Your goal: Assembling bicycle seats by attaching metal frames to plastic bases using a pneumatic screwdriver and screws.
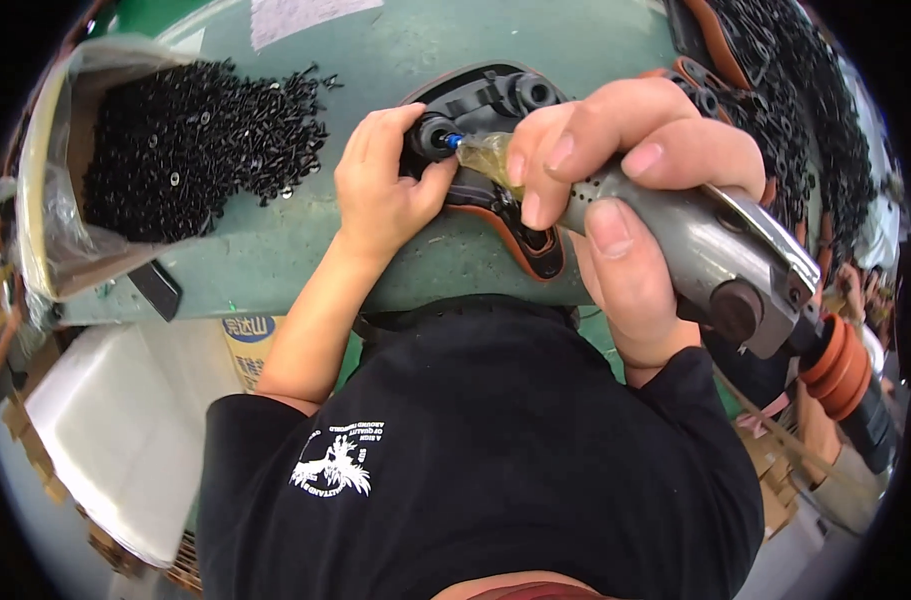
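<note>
My right hand (pixel 625 190) grips a grey metal pneumatic screwdriver (pixel 705 260); its blue-tipped bit (pixel 455 141) points left into a round boss of a black plastic part with an orange rim (pixel 505 100). My left hand (pixel 380 185) presses on that part right beside the bit, fingers curled over its left end. The part lies on a green worktable (pixel 375 50). A heap of small black screws (pixel 190 140) spreads over the table to the left of my left hand.
A clear plastic bag in a cardboard box (pixel 55 200) holds the screw heap at the left edge. More black and orange parts (pixel 775 80) are stacked at the far right. An orange air-hose fitting (pixel 835 355) hangs off the tool. A white box (pixel 125 430) sits below the table.
</note>
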`<state>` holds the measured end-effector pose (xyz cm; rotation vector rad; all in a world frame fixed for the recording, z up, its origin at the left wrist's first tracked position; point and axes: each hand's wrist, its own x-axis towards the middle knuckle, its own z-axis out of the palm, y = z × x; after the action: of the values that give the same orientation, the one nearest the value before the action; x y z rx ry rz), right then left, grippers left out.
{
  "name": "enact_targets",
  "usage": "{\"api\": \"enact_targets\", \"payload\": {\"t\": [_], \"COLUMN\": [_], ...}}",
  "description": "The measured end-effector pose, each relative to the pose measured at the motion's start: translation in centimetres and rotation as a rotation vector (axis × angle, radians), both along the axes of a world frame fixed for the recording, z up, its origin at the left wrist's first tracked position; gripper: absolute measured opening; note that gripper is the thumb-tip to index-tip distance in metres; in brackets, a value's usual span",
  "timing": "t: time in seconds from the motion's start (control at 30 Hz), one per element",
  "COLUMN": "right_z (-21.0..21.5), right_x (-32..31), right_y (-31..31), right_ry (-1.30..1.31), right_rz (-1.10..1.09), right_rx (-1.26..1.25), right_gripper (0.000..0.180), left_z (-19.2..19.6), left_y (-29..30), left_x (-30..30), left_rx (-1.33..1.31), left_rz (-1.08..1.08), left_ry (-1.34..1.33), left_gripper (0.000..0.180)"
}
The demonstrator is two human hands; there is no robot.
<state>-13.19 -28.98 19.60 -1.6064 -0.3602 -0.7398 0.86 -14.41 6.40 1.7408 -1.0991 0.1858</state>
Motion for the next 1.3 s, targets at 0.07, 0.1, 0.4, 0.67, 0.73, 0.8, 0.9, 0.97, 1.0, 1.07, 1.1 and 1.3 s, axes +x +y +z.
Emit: {"api": "enact_targets", "payload": {"t": [0.07,0.1,0.4,0.67,0.73,0.8,0.9,0.97,1.0,1.07,1.1,1.3], "right_z": [-0.1,-0.5,-2.6,-3.8,-3.3,-2.9,-3.4,-2.9,-3.1,-4.4,-4.7,-4.1], "right_x": [0.6,0.9,3.6,3.7,3.5,3.8,4.8,5.1,5.4,5.4,5.0,5.5], "right_y": [0.8,1.2,2.5,3.8,3.7,3.8,3.7,3.5,3.5,3.9,4.2,4.3], "right_ry": [0.045,0.057,0.055,0.021,0.063,0.083,0.029,0.075,0.066,-0.028,-0.06,0.0], "right_rz": [0.037,0.0,-0.035,-0.065,-0.009,0.031,0.001,0.023,0.031,0.055,0.061,-0.011], "right_rx": [-0.002,0.0,-0.038,-0.103,-0.25,-0.277,-0.16,-0.192,-0.216,-0.256,-0.306,-0.15], "right_gripper": [0.031,0.03,0.033,0.031,0.034,0.035,0.033,0.035,0.036,0.037,0.038,0.032], "left_z": [-0.2,0.2,-2.2,-4.0,-4.2,-4.1,-4.4,-4.4,-4.5,-4.5,-4.5,-4.6], "left_y": [0.5,0.5,1.4,1.0,1.1,1.0,0.9,1.0,1.0,1.0,1.0,0.7], "left_x": [0.0,0.0,1.6,1.6,1.5,1.7,1.6,1.6,1.7,1.7,1.6,1.4], "left_rx": [-0.003,0.004,-0.11,-0.281,-0.286,-0.294,-0.314,-0.323,-0.328,-0.341,-0.337,-0.338], "left_rz": [0.02,0.014,-0.038,-0.242,-0.253,-0.261,-0.27,-0.27,-0.263,-0.242,-0.253,-0.228], "left_ry": [0.052,0.073,0.199,0.468,0.489,0.466,0.486,0.49,0.492,0.479,0.47,0.446], "left_gripper": [0.046,0.046,0.042,0.049,0.049,0.048,0.046,0.045,0.045,0.043,0.043,0.041]}}
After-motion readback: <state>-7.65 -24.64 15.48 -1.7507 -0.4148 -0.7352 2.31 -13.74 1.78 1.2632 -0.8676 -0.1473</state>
